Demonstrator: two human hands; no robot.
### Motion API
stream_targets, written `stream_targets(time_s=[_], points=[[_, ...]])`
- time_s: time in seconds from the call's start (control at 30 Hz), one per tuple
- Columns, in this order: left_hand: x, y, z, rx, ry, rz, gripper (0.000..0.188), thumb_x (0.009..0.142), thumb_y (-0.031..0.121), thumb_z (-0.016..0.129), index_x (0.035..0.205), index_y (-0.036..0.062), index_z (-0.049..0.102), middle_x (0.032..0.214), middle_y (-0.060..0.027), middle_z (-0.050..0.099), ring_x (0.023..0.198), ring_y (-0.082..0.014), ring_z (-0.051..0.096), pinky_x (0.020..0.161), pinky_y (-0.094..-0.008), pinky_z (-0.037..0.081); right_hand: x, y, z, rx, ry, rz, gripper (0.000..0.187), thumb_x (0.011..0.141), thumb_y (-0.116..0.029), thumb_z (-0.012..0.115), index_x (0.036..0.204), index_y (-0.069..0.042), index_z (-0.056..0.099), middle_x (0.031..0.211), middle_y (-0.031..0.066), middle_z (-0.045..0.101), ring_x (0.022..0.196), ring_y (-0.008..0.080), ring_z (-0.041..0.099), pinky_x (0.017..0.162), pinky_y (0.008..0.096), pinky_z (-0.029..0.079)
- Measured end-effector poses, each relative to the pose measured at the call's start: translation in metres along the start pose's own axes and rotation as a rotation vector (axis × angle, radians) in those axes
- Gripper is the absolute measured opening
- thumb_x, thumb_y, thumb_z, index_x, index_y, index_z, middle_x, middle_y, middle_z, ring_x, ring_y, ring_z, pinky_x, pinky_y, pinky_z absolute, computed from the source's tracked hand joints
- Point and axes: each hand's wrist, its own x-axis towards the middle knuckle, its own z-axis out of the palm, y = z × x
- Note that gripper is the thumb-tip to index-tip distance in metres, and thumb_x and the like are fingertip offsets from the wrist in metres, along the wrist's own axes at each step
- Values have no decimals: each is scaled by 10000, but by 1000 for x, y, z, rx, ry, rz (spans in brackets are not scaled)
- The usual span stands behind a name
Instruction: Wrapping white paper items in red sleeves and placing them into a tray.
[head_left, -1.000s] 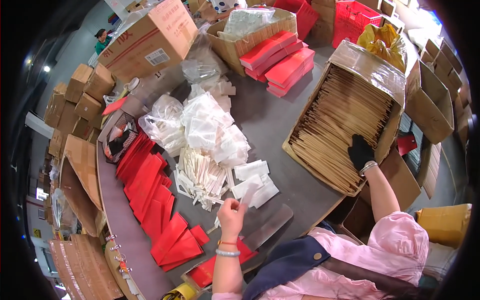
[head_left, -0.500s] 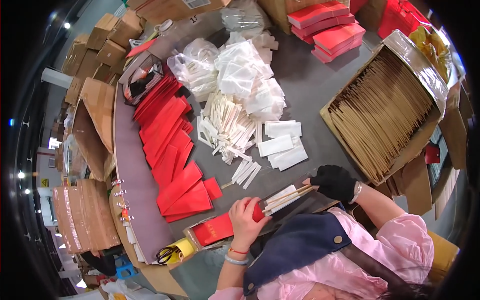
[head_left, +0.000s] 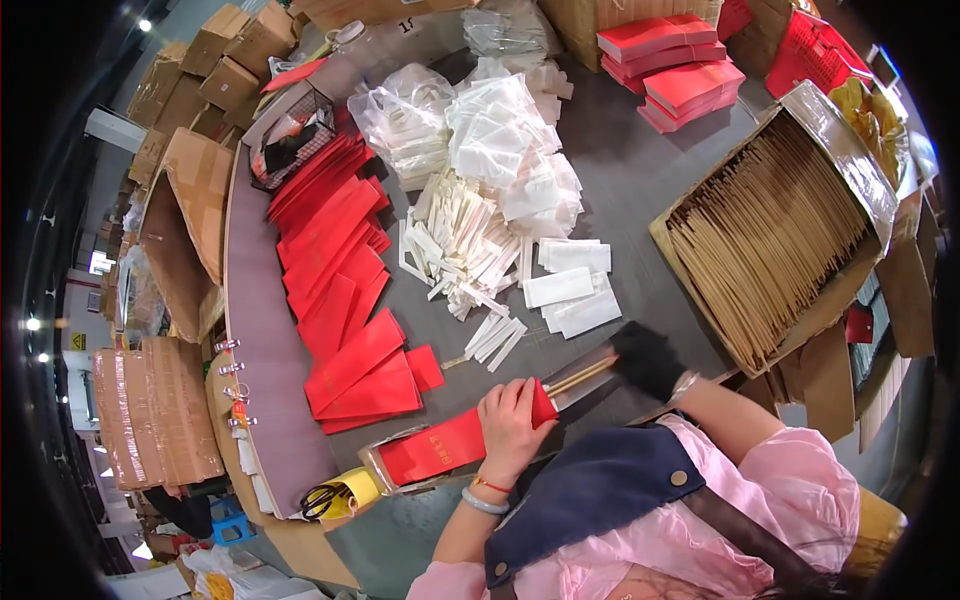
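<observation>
A long red paper sleeve lies near me in a narrow holder. My left hand grips its right end, fingers over the top and thumb on the near side. A pair of wooden chopsticks sticks out of that end, partly inside the sleeve. At the chopsticks' outer ends is my right hand, in a black glove, closed round them and slightly blurred; its fingertips are hard to make out. A clear, shiny strip shows beside the chopsticks. Beyond lie white paper packets and narrow white slips.
Fanned red sleeves cover the table's left side. Clear bags of white packets stand in the middle, red stacks behind. A carton of chopsticks is at right. A yellow holder with scissors adjoins the narrow holder.
The chopsticks and the white pieces beside them have slid leftward into the red sleeve; the white pieces no longer show. My left hand has shifted slightly right along the sleeve.
</observation>
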Motion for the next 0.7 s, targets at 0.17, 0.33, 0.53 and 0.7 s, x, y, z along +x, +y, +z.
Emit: stream_targets(time_s=[0.17,0.33,0.53,0.7], points=[[11,2,-2,-6,-25,58,604,655,245,789,1207,103,593,1182,-107,540,1091,-312,486,913,-440,389,21,-74,17,508,-235,27,340,730,-267,675,975,-47,590,1045,153,577,994,335,555,833,426,442],[25,10,-18,70,-305,182,335,664,141,693,994,151,632,1104,-122,543,1033,-326,504,830,-442,431,14,-55,-21,-238,-78,-229,440,717,-371,681,1092,-157,600,1042,55,585,1021,255,563,873,441,408],[36,-56,-88,131,-49,173,167,619,31,664,772,83,624,1056,-142,557,991,-341,526,799,-455,447,18,-54,-64,-267,-19,-59,594,633,-446,767,1081,-104,581,976,100,598,943,310,567,895,452,377],[4,-63,-48,9,222,-252,315,687,181,754,972,72,674,1183,-149,545,1135,-358,481,961,-500,389,15,-61,-65,-350,-78,-55,613,623,-460,774,1080,-96,586,982,93,597,939,292,572,921,446,365]])
